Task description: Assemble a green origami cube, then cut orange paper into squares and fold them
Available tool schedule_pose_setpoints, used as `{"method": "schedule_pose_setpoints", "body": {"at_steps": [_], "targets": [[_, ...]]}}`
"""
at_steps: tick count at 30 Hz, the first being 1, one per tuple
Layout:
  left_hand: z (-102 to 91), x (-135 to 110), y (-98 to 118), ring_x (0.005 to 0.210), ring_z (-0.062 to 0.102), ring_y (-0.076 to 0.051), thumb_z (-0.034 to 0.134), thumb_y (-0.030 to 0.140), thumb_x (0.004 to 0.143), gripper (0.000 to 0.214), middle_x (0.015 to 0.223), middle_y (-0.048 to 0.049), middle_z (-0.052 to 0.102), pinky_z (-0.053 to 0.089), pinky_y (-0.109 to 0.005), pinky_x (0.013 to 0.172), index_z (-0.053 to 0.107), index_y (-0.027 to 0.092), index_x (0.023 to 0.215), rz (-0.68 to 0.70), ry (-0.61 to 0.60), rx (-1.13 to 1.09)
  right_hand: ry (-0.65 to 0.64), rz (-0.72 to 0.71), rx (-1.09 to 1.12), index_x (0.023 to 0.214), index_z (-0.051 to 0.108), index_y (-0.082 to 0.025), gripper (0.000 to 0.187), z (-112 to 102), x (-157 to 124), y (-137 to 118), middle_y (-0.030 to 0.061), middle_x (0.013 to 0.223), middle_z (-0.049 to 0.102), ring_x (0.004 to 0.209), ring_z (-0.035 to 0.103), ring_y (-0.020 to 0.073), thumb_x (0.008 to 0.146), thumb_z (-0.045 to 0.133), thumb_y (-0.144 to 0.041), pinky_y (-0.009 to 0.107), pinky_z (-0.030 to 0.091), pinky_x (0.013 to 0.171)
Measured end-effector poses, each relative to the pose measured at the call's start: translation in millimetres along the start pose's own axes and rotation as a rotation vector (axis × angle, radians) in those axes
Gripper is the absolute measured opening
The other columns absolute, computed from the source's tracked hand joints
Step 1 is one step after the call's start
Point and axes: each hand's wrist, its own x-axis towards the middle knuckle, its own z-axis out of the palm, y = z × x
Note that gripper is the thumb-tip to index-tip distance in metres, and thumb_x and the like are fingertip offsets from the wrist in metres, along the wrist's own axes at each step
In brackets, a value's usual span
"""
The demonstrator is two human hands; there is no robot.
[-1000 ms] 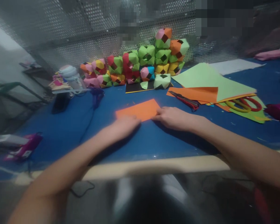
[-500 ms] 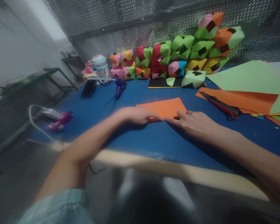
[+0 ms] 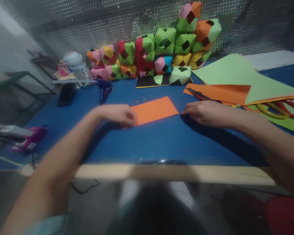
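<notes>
A folded orange paper (image 3: 155,110) lies flat on the blue table top (image 3: 149,140). My left hand (image 3: 117,115) rests on the paper's left end, its fingers curled down on the near left corner. My right hand (image 3: 205,112) lies low on the table just right of the paper, fingers stretched out toward the paper's right corner and touching or nearly touching it. Both forearms reach in from the near edge.
Several coloured paper cubes (image 3: 161,52) are stacked against a mesh wall. Green and orange sheets (image 3: 237,78), a red cutter (image 3: 201,95) and scissors (image 3: 279,109) lie to the right. A blue glue gun (image 3: 103,88) and a pink tool (image 3: 30,140) sit to the left. The pale table edge (image 3: 173,172) runs along the front.
My hands have slid apart along the paper's near edge, from its middle to its two ends. The view has swung back toward the right.
</notes>
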Motion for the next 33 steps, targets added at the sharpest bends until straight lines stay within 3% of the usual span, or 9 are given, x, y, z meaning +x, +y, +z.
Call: {"method": "schedule_pose_setpoints", "body": {"at_steps": [3, 7, 9, 11, 13, 18, 25, 29, 33], "targets": [[-1.5, -5.0, 3.3, 0.065, 0.065, -0.014, 0.061, 0.046, 0.082, 0.035, 0.078, -0.0037, 0.072, 0.052, -0.026, 0.064, 0.07, 0.017, 0.1, 0.034, 0.121, -0.085, 0.018, 0.096, 0.052, 0.113, 0.069, -0.016, 0.038, -17.6, -19.2, 16.6, 0.0127, 0.108, 0.069, 0.091, 0.064, 0.0236, 0.088, 0.041, -0.017, 0.037, 0.048, 0.078], [3.6, 2.1, 12.8, 0.094, 0.065, -0.021, 0.061, 0.053, 0.081, 0.045, 0.105, -0.0083, 0.07, 0.052, -0.036, 0.087, 0.069, 0.017, 0.106, 0.09, 0.627, -0.041, 0.031, 0.363, -0.056, 0.109, 0.069, -0.016, 0.033, -25.1, -36.3, 30.9, 0.0151, 0.102, 0.066, 0.085, 0.062, 0.0254, 0.093, 0.042, -0.027, 0.037, 0.045, 0.07], [9.0, 11.0, 14.3, 0.11, 0.06, -0.024, 0.059, 0.055, 0.081, 0.048, 0.119, -0.0107, 0.065, 0.047, -0.04, 0.099, 0.067, 0.017, 0.111, 0.127, 0.785, 0.067, -0.008, 0.464, -0.123, 0.106, 0.068, -0.016, 0.033, -17.7, -38.6, 36.1, 0.0144, 0.095, 0.064, 0.079, 0.06, 0.0246, 0.094, 0.043, -0.034, 0.035, 0.041, 0.063], [14.9, 20.1, 13.2, 0.122, 0.054, -0.026, 0.057, 0.053, 0.083, 0.052, 0.13, -0.0127, 0.059, 0.041, -0.044, 0.107, 0.063, 0.017, 0.12, 0.155, 0.781, 0.167, -0.002, 0.507, -0.182, 0.105, 0.068, -0.017, 0.037, -6.8, -37.8, 40.6, 0.0129, 0.091, 0.063, 0.074, 0.057, 0.0234, 0.094, 0.044, -0.043, 0.032, 0.037, 0.057], [20.5, 27.1, 11.6, 0.131, 0.047, -0.028, 0.056, 0.052, 0.083, 0.059, 0.14, -0.0142, 0.053, 0.035, -0.046, 0.113, 0.056, 0.016, 0.13, 0.136, 0.7, 0.22, 0.056, 0.511, -0.233, 0.105, 0.067, -0.018, 0.041, 3.0, -35.3, 44.1, 0.0125, 0.09, 0.062, 0.072, 0.056, 0.0227, 0.093, 0.043, -0.049, 0.03, 0.033, 0.056], [30.5, 34.3, 13.7, 0.141, 0.037, -0.031, 0.052, 0.058, 0.085, 0.072, 0.153, -0.0167, 0.04, 0.03, -0.05, 0.116, 0.045, 0.015, 0.143, 0.058, 0.568, 0.323, 0.087, 0.516, -0.219, 0.111, 0.065, -0.013, 0.043, 12.3, -24.3, 47.0, 0.0158, 0.091, 0.063, 0.076, 0.056, 0.0249, 0.094, 0.042, -0.045, 0.032, 0.033, 0.059], [34.7, 31.1, 23.9, 0.137, 0.042, -0.033, 0.045, 0.061, 0.09, 0.067, 0.15, -0.0151, 0.045, 0.036, -0.05, 0.11, 0.049, 0.017, 0.14, 0.025, 0.538, 0.471, 0.119, 0.447, -0.086, 0.109, 0.068, -0.014, 0.035, 3.5, -19.1, 43.3, 0.0154, 0.097, 0.069, 0.084, 0.061, 0.0259, 0.089, 0.041, -0.023, 0.033, 0.041, 0.067], [36.5, 29.0, 24.0, 0.131, 0.048, -0.032, 0.045, 0.061, 0.09, 0.065, 0.146, -0.0151, 0.048, 0.04, -0.047, 0.107, 0.052, 0.016, 0.137, 0.026, 0.569, 0.504, 0.196, 0.348, 0.061, 0.121, 0.065, -0.017, 0.039, 1.7, -35.8, 36.5, 0.0124, 0.112, 0.07, 0.1, 0.063, 0.0267, 0.09, 0.042, -0.025, 0.037, 0.048, 0.081], [37.1, 28.9, 21.8, 0.13, 0.048, -0.033, 0.046, 0.06, 0.09, 0.061, 0.145, -0.0141, 0.05, 0.041, -0.048, 0.106, 0.055, 0.018, 0.134, 0.033, 0.59, 0.533, 0.22, 0.266, 0.141, 0.124, 0.064, -0.018, 0.042, 9.9, -55.6, 33.1, 0.0122, 0.111, 0.07, 0.098, 0.064, 0.0264, 0.09, 0.042, -0.029, 0.04, 0.051, 0.083]]}}
